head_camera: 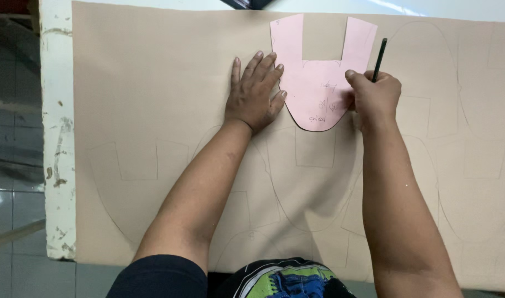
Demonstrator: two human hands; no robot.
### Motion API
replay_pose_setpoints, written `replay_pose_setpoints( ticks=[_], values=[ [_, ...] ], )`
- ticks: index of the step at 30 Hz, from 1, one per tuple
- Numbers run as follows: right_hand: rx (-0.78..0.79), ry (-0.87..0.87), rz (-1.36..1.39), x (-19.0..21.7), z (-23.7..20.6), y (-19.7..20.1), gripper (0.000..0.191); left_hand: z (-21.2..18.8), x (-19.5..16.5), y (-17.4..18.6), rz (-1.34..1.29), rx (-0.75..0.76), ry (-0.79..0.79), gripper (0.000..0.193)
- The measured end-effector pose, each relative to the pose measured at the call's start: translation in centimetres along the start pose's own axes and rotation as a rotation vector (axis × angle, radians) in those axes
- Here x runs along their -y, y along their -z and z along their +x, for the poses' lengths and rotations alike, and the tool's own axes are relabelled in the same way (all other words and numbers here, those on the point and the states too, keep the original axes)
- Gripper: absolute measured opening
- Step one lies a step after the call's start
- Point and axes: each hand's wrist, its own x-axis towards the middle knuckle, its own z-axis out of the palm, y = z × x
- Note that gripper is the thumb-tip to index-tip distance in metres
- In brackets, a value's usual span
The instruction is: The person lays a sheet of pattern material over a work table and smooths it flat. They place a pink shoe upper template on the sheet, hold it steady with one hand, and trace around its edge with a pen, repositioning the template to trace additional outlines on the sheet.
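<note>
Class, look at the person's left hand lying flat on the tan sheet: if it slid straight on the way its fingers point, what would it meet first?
The left hand points up and slightly right, so its fingers would probably first meet the left prong of the pink paper template, whose edge they already touch, lying on the tan sheet.

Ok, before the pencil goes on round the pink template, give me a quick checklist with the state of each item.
1. Pink template lying flat on the tan sheet: ok.
2. Left hand pressing at the template's left edge: ok.
3. Right hand gripping the pencil: ok.
4. Pencil tip against the template's right edge: cannot tell, the hand hides it.
5. Template clear of the outlines already drawn: cannot tell.
</note>
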Motion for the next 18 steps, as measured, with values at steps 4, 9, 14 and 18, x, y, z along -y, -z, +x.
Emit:
replay_pose_setpoints(
  ticks=[4, 9, 14, 18],
  values=[
    [0.032, -0.079, 0.079, 0.5, -0.5, 0.9, 0.029, 0.0, 0.2, 0.1, -0.038, 0.002, -0.003, 0.054],
    [0.04, 0.072, 0.076, -2.2, -2.7, -0.9, 0.032, -0.2, 0.9, -0.1, -0.093, 0.0, -0.052, 0.055],
    [-0.069, 0.095, -0.078, -7.6, -10.5, -1.6, 0.03, 0.0, 1.6, 0.4, -0.145, 0.1, -0.088, 0.06],
    [-0.157, -0.067, -0.333, -11.2, -17.2, 0.6, 0.033, -1.2, 5.4, 2.0, -0.108, 0.213, -0.265, 0.062]
  ],
)
